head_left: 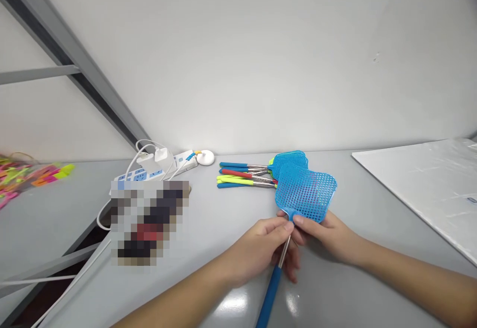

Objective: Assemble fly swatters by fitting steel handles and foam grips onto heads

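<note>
A blue fly swatter (305,192) with a mesh head, a metal shaft and a blue handle is in both hands, its head pointing away from me. My left hand (263,248) pinches the shaft just below the head. At the neck of the head, my right hand (331,233) has its thumb on top, the other fingers partly hidden beneath. Behind the held swatter lies a pile of fly swatters (244,175) with blue, red and yellow handles pointing left; its mesh heads are partly covered by the held one.
A power strip (181,164) with white plugs and cables stands at the back left, beside a round white object (205,157). In front of it lies a pixelated item (149,223). Colourful pieces (30,176) are at far left. A white wrapped sheet (428,179) lies right.
</note>
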The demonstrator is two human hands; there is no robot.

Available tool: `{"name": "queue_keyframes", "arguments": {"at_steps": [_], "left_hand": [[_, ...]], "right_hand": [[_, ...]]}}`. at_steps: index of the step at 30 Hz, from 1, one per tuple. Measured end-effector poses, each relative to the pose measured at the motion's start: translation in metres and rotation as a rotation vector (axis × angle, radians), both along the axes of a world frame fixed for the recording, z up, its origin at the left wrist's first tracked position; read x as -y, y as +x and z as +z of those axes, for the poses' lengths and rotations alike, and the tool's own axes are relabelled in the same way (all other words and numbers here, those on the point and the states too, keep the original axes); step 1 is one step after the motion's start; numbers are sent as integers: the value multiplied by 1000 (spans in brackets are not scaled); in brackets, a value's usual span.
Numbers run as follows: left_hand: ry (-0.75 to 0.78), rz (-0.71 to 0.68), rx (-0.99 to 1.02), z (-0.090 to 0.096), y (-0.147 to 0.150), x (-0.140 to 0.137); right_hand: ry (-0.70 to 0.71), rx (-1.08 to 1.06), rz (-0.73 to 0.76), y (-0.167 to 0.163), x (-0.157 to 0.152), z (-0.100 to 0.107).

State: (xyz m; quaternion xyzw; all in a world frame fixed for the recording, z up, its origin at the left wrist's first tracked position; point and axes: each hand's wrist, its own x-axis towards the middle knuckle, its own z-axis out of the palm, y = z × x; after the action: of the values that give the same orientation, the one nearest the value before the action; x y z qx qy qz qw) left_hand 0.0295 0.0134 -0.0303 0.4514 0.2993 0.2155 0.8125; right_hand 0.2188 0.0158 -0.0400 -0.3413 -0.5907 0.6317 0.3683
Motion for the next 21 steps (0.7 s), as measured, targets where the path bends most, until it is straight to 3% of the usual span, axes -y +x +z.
{"name": "queue_keyframes", "arguments": {"at_steps": [5, 9, 11, 15, 17, 21], "left_hand": [[78, -24, 1, 7, -3, -6], [310, 47, -146, 7, -7, -12], [536, 176, -312, 4, -13, -18], [1240, 429, -649, 3, -26, -38], [1489, 445, -806, 6, -30, -53], [1699, 283, -1170, 9, -30, -84]], "right_hand": [[-44, 27, -78, -1, -8, 2], [-93, -42, -194, 2, -8, -3], [-145, -104, -230, 2, -8, -5], [-176, -138, -246, -1, -8, -3], [-175, -125, -255, -2, -9, -2], [-168, -99, -262, -2, -9, 0]]}}
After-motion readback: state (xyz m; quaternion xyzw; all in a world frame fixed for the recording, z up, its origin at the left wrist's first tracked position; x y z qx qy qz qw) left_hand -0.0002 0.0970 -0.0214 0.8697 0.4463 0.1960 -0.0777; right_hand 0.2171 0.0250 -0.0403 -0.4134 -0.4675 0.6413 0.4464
